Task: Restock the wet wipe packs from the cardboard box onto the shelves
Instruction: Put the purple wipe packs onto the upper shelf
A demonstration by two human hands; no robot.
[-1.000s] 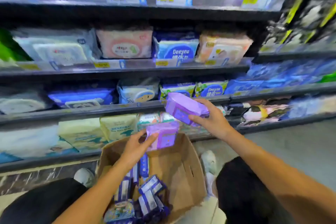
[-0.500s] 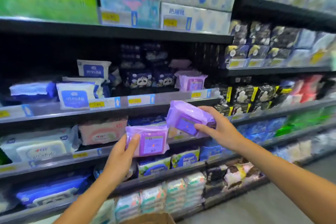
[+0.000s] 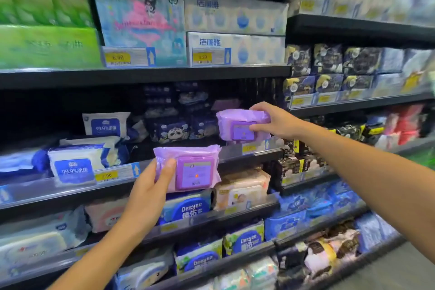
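Note:
My left hand [image 3: 147, 192] grips a purple wet wipe pack [image 3: 190, 167] by its left end, holding it upright in front of the edge of the middle shelf [image 3: 70, 189]. Higher and to the right, my right hand [image 3: 274, 122] holds a second purple pack [image 3: 237, 125] by its right end, just above that shelf's front edge. Another purple pack [image 3: 226, 104] lies deeper on the same shelf behind it. The cardboard box is out of view.
On the same shelf lie dark panda-print packs [image 3: 171, 132] and white and blue wipe packs [image 3: 77, 165]. Tissue bundles [image 3: 141, 21] fill the shelf above. Deeyeo packs [image 3: 186, 209] sit below. A second shelf unit [image 3: 353, 106] stands to the right.
The view has risen from the box to the shelves. Both hands have lifted their purple packs; the right one now sits at the middle shelf's front edge.

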